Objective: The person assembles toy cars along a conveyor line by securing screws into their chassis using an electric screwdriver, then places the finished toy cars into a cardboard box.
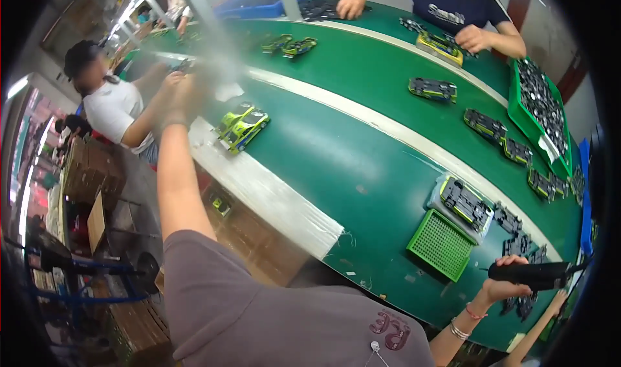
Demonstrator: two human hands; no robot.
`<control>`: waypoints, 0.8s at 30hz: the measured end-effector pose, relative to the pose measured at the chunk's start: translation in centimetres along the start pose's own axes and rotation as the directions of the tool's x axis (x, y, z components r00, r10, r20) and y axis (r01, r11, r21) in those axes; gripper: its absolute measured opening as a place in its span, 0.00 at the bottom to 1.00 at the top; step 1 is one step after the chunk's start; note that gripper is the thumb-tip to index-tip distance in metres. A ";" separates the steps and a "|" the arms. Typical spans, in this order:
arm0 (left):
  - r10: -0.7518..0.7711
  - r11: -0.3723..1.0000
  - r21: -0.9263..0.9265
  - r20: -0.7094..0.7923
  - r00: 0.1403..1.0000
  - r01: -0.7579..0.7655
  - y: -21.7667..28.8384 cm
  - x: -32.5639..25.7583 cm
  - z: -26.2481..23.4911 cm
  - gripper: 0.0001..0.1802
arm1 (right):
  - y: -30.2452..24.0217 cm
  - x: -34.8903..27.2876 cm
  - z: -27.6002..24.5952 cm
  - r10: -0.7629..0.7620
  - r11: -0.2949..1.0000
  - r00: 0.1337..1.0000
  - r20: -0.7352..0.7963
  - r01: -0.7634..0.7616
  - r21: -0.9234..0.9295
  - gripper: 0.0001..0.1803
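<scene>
My right hand (501,288), with bracelets at the wrist, is closed around a black electric screwdriver (537,275), whose thin tip points left. Just up and left of it, a yellow-green toy car (464,202) lies wheels-up on a pale fixture. A green perforated basket (440,245) sits against that fixture's near side. Black car chassis parts (517,244) lie between the fixture and my right hand. My left arm stretches far to the left, and the left hand (178,92) is smeared by haze, its fingers unclear. Two yellow-green toy cars (242,127) stand upright nearest to it.
A green conveyor belt (362,88) carries more upturned cars. Across it, a person in a dark shirt handles a car on a yellow fixture (440,48). A green crate (540,108) of black parts stands far right. Another person (116,105) works at left; a co-worker's forearm (540,328) shows lower right.
</scene>
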State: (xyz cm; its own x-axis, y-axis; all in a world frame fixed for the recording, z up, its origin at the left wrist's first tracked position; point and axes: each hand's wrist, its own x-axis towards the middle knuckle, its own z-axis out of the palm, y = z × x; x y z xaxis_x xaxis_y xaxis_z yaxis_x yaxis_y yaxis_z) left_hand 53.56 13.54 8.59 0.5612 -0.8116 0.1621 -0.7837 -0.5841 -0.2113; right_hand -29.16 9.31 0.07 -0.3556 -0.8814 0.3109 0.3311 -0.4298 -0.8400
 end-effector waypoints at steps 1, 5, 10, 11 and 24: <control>-0.004 0.824 -0.566 -0.033 0.999 -0.016 -4.2 -0.6 -0.9 0.41 | 0.5 0.2 0.2 0.009 0.998 1.000 -0.024 -0.008 0.054 0.47; 0.204 0.789 -0.521 -0.278 0.939 -0.325 8.8 -1.1 -1.2 0.23 | 0.6 -0.5 2.8 -0.114 0.993 0.993 -0.029 0.113 -0.025 0.48; 0.707 0.238 -0.645 -0.397 0.585 -0.726 33.3 -12.4 -9.6 0.26 | 1.1 -0.9 1.8 -0.094 0.992 0.996 -0.003 0.093 -0.086 0.48; 0.765 0.134 -0.633 -0.423 0.486 -0.762 36.8 -14.5 -10.2 0.29 | 1.1 -1.0 1.8 -0.086 0.993 0.996 -0.002 0.086 -0.084 0.48; 0.783 -0.244 -0.896 -0.407 0.469 -0.370 46.3 -15.1 -11.4 0.31 | 0.9 -1.2 1.9 -0.119 0.988 0.993 -0.022 0.116 -0.105 0.46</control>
State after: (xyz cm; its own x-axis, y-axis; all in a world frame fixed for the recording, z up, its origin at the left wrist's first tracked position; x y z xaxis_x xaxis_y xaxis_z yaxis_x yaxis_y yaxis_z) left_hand 5.74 -1.14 7.37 -0.4591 -0.8351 0.3031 -0.2547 0.4505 0.8557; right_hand -26.76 9.58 -0.21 -0.4116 -0.8197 0.3984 0.1939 -0.5059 -0.8405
